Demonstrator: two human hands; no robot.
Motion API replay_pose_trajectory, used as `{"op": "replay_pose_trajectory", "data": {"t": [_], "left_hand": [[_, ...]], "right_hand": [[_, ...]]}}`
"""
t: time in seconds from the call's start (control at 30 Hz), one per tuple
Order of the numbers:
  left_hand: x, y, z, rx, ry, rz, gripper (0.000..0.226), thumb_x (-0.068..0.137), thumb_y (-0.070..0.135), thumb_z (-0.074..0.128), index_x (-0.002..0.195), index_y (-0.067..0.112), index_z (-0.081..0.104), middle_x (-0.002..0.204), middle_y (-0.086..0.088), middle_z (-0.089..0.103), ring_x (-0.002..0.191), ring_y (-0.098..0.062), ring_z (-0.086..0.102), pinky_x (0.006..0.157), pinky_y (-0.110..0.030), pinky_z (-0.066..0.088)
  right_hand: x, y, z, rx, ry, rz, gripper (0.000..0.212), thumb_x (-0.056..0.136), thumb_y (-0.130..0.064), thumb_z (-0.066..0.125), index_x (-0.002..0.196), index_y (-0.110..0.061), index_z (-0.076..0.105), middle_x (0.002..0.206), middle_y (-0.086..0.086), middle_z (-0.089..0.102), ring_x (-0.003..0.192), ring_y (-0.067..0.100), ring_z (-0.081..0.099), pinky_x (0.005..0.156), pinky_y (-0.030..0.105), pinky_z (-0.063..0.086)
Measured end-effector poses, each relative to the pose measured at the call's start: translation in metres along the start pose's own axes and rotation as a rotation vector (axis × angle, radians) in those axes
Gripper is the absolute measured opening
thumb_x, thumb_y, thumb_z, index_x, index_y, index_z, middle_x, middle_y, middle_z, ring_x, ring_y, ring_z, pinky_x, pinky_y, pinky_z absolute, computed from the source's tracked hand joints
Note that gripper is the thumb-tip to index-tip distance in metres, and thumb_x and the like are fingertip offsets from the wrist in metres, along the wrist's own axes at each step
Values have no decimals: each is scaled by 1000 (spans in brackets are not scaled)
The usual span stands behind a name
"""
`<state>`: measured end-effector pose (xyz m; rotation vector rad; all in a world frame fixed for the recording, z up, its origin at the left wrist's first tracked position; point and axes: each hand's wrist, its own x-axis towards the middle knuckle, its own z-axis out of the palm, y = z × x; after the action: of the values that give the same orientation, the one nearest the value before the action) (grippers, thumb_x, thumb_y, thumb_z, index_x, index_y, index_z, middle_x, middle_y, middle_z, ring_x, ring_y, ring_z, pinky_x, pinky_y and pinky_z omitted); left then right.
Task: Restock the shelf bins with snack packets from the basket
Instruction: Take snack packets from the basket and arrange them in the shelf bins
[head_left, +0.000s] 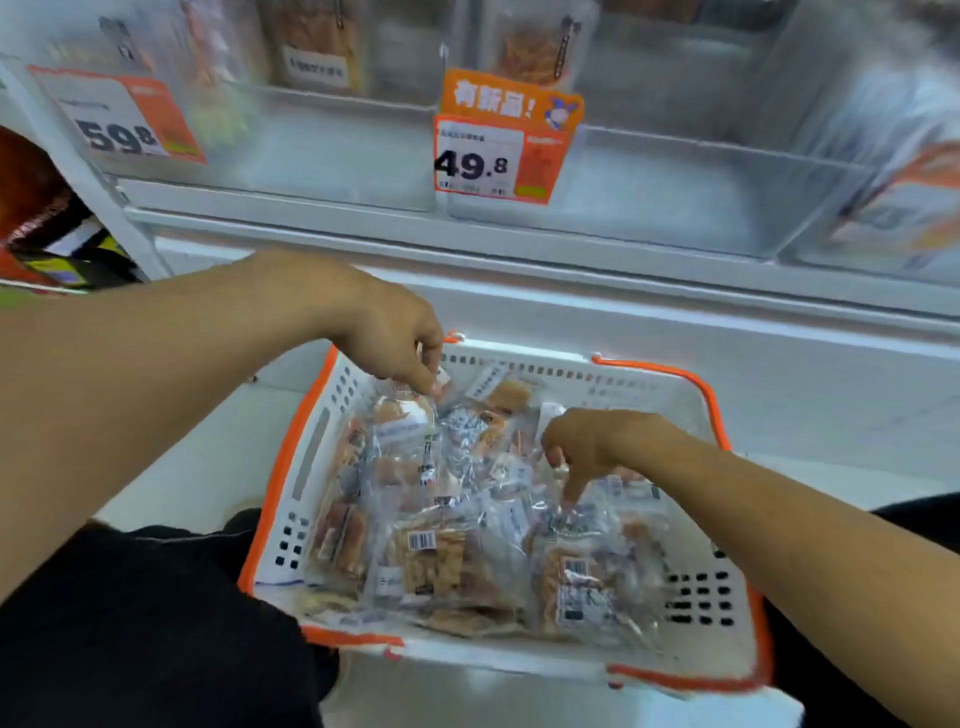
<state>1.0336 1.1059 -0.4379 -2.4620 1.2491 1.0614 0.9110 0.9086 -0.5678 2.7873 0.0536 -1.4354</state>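
The clear shelf bins (649, 192) stand nearly bare above the white basket (691, 670), where the snack packets (447, 551) lie heaped and overlapping. The left hand (384, 338) pinches one packet's top edge; the right hand (587, 441) digs in, its hold unclear. Slick wrappers could slip, or drag neighbours out.
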Motion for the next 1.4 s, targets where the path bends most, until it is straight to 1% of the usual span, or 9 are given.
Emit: {"op": "replay_pose_trajectory", "data": {"t": [0.1,0.27,0.37,0.5,0.83,0.97,1.1,1.23,1.4], "left_hand": [[15,31,12,96,-53,59,34,95,48,57,118,23,59,92,14,54,80,-6,52,78,-26,41],[26,55,13,127,-91,144,34,94,49,58,117,25,59,106,10,60,84,-5,53,83,-28,43],[28,56,7,112,-51,147,36,92,51,58,118,26,59,109,9,61,89,-8,56,83,-28,43],[26,48,2,105,-63,116,38,92,52,57,120,26,58,110,8,62,96,-12,58,85,-29,45],[13,25,-8,-13,111,-1,83,82,53,70,148,20,32,136,0,52,113,-20,53,91,-28,44],[3,19,-19,-481,191,189,50,79,26,82,119,28,53,88,14,63,83,-11,61,71,-25,53],[-10,4,-30,-773,259,192,35,77,2,80,105,10,60,51,15,53,52,-5,57,53,-25,52],[-30,-20,-47,-800,410,206,23,74,0,82,87,5,64,58,3,52,57,-11,52,56,-22,51],[-51,-56,-58,-449,1022,276,27,69,-3,83,65,17,66,63,6,63,61,-2,58,63,-19,46]], "right_hand": [[14,13,45,9,-78,11,49,76,-50,81,103,-9,74,115,9,68,106,29,64,81,35,53],[19,28,62,278,156,23,40,68,-27,91,93,-20,61,103,3,63,89,24,63,81,43,58],[22,38,60,305,79,-14,13,80,-13,82,79,-16,69,85,2,70,73,16,67,73,32,60],[7,46,35,346,24,-134,9,95,-14,62,90,-20,67,83,-8,61,75,11,55,78,34,48],[-44,33,-54,1107,534,-379,12,100,-19,58,90,-13,56,58,-1,41,50,10,36,48,20,39],[-67,12,-85,1410,663,-541,13,100,-13,54,87,-12,54,67,5,63,55,15,56,47,22,46],[-85,-5,-105,1557,775,-579,12,99,-16,55,89,-11,59,76,8,65,59,17,60,51,24,50],[-99,-21,-123,1670,774,-602,43,89,-37,57,116,-5,67,111,19,70,92,33,65,81,50,58],[-111,-37,-141,1704,694,-582,48,81,-53,56,97,-12,71,105,16,72,86,26,68,78,43,62]]}}
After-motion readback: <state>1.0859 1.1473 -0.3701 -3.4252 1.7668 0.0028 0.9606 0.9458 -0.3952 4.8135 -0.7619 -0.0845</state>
